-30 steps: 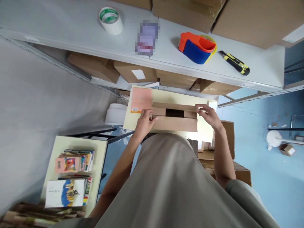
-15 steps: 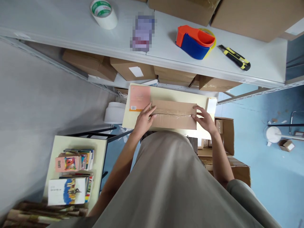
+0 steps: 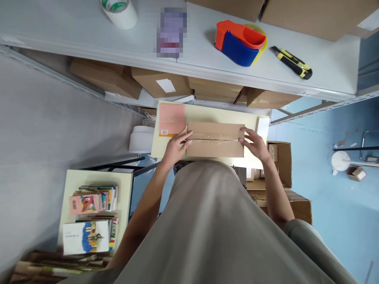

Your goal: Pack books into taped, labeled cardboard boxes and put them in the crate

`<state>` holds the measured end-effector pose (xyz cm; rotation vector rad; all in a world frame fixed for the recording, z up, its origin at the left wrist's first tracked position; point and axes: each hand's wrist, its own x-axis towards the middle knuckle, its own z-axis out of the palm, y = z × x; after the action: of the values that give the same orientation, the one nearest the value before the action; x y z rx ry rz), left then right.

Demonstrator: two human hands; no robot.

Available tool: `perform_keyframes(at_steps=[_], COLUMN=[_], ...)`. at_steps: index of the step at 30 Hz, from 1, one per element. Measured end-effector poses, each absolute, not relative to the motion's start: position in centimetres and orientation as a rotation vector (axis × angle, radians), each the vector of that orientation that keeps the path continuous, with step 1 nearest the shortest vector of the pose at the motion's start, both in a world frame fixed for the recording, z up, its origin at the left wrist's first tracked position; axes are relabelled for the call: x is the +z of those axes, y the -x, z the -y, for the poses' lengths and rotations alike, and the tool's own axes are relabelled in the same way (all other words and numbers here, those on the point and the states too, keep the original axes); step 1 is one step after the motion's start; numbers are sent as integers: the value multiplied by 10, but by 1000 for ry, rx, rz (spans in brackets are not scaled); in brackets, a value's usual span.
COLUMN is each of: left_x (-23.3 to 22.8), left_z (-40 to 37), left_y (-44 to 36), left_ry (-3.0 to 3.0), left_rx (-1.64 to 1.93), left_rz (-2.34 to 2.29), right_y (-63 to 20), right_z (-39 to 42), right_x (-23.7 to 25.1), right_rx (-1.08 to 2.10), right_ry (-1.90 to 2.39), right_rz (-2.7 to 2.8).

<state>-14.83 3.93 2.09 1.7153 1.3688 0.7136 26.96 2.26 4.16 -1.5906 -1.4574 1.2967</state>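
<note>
While we are looking down over our own grey shirt, we are pressing both hands onto a flat brown cardboard box point(image 3: 215, 139) that is lying on the pale yellow tabletop point(image 3: 207, 115), toward its near edge and roughly midway between its left and right edges. Our left hand point(image 3: 174, 145) is resting open at the box's left end, fingers spread flat over the flap, the grip clenched on nothing. Our right hand point(image 3: 255, 142) is doing the same at the right end, fingers curving over the top edge, loosely bracing rather than clamping. The two top flaps are meeting along a centre seam with shiny clear tape on it.

We are judging the box to be light and fairly stiff, though its thin flaps are likely to bow if pushed in the middle; the short ends, where our hands are sitting, are looking like the firmest places to take hold of it, and the taped strip is probably slick.

A salmon-pink paperback book point(image 3: 172, 119) is lying at the tabletop's far left corner, just beside the box. On the grey shelf point(image 3: 89, 35) beyond are sitting a white tape roll point(image 3: 120, 11), an orange-and-blue tape dispenser point(image 3: 240, 42) and a yellow-and-black utility knife point(image 3: 292, 63).
</note>
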Motion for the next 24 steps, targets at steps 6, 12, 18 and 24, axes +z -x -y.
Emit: perform_keyframes(at_steps=[6, 12, 18, 24], left_x=[29, 35, 36, 31], left_z=[-45, -52, -56, -66], left_y=[149, 147, 140, 138], left_ry=[-1579, -1505, -1470, -1476], left_rx=[718, 743, 722, 711], left_rz=[-1377, -1441, -1513, -1477], right_y=[-268, -266, -258, -258], right_z=[-22, -22, -25, -30], right_x=[40, 40, 41, 39], right_rx=[1268, 1280, 1185, 1167], right_ry=[1572, 1587, 1601, 1607], right_rz=[1458, 1422, 1455, 1454])
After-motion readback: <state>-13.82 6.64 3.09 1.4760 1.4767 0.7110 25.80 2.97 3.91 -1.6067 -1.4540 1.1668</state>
